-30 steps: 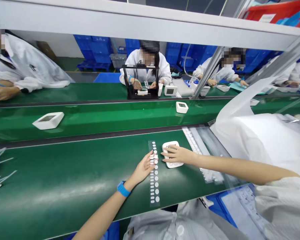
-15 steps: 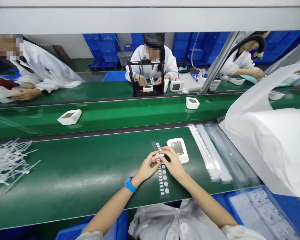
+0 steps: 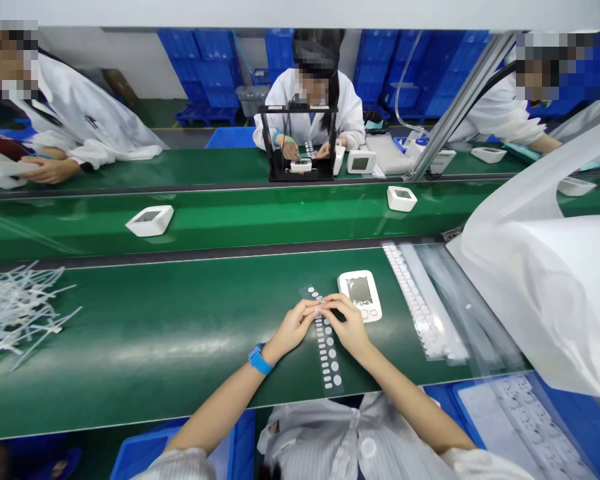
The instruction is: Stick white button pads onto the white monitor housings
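My left hand point(image 3: 293, 328) and my right hand point(image 3: 351, 328) meet fingertip to fingertip above a clear strip with white ovals and circles point(image 3: 332, 353). Both are closed in a pinch around something small and whitish, too small to name. Below them the strip lies lengthwise on the green work surface, its upper part partly covered by my fingers. Just beyond my right hand lies a white device with a grey screen point(image 3: 360, 293), face up.
White plastic strips point(image 3: 17, 313) are heaped at the left. More clear strips point(image 3: 425, 307) and a large white bag point(image 3: 555, 287) occupy the right. Across the green conveyor point(image 3: 260, 217), carrying white devices point(image 3: 150, 221), a co-worker point(image 3: 310, 87) sits behind a black frame point(image 3: 300, 110).
My fingertips have drawn closer together over the strip. The camera view has tilted down somewhat, and the devices on the conveyor have shifted slightly right.
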